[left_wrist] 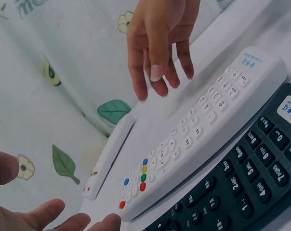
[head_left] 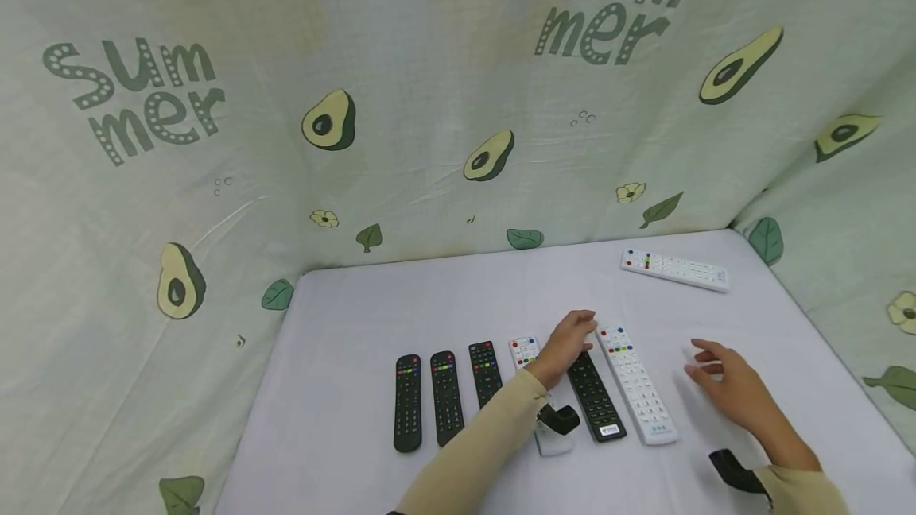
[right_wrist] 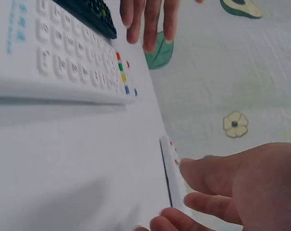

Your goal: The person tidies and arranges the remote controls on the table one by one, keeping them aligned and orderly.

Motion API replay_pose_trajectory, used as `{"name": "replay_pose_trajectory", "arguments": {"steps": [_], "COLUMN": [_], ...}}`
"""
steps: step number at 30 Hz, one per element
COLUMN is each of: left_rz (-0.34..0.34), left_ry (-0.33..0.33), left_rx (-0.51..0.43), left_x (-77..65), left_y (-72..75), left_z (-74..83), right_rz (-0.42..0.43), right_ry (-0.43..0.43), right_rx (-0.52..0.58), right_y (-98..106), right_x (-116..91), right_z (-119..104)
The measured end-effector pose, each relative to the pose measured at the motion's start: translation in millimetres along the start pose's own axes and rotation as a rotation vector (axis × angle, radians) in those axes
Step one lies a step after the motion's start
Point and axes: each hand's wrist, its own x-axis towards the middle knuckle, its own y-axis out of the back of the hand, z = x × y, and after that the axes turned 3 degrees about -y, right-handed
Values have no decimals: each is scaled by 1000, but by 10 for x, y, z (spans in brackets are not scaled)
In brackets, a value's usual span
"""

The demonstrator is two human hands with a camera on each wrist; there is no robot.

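My left hand (head_left: 565, 348) hovers over the far end of a black remote control (head_left: 597, 400), with its fingertips close to the top of a long white remote control (head_left: 637, 388). In the left wrist view its fingers (left_wrist: 46, 214) are spread and hold nothing. To the right of that white remote, my right hand (head_left: 733, 392) hangs above the table with loosely bent, empty fingers. Partly hidden beneath the left forearm lies another white remote (head_left: 525, 350). Farther back at the right, a white remote (head_left: 675, 269) lies apart, turned sideways.
Three black remotes, a left one (head_left: 408, 404), a middle one (head_left: 447, 396) and a right one (head_left: 485, 368), lie side by side on the white-covered table (head_left: 336, 388). The left sleeve covers part of the row. Avocado-print cloth (head_left: 401, 205) rises behind the table.
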Motion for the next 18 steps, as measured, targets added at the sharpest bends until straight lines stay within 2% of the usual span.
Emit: {"name": "replay_pose_trajectory", "arguments": {"steps": [4, 11, 16, 18], "left_rz": [0, -20, 20, 34], "left_ry": [-15, -29, -18, -10], "left_rx": [-14, -46, -60, -61], "left_x": [39, 84, 131, 150], "left_y": [102, 257, 311, 330], "left_z": [-13, 17, 29, 30], "right_rz": [84, 195, 277, 280], "right_ry": [-52, -235, -283, -309], "right_rx": [35, 120, 179, 200], "right_y": [141, 342, 420, 443], "right_x": [238, 692, 954, 1030], "right_z": [131, 340, 475, 515]}}
